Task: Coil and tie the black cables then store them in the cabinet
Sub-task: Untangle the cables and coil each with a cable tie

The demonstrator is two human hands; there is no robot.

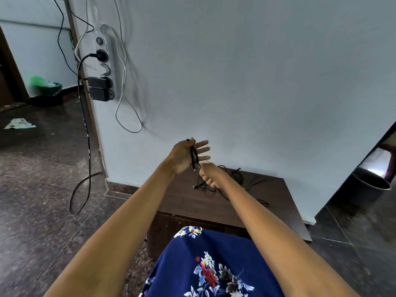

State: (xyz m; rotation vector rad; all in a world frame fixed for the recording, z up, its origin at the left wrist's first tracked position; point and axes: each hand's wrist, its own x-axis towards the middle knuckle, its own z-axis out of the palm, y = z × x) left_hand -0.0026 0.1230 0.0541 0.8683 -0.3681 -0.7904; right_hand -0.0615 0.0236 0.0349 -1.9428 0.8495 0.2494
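We saw a small bundle of black cable (194,155) lying across the palm of the left hand (186,156), raised in front of the pale wall (257,82). The thumb pressed the bundle against the palm, while the four fingers (203,150) stayed straight and spread toward 3 o'clock. Just at 5 o'clock of this bundle, the right hand (209,174) was a closed fist; a thin strand came out from its top toward the bundle, but we could not tell what this strand was. The two hands were very near each other, almost touching.

Below the hands, more loose black cables (237,179) lay tangled on the dark brown cabinet (267,202), on its top surface near the wall.

At 10 o'clock of the hands, a white power strip (102,67) hung on the wall with black plugs in it, and grey and black cords dropped from it to the dark stone floor (42,189). At 3 o'clock, a dark bucket (368,187) stood on the floor. At 6 o'clock we saw blue cloth with flowers (210,264).
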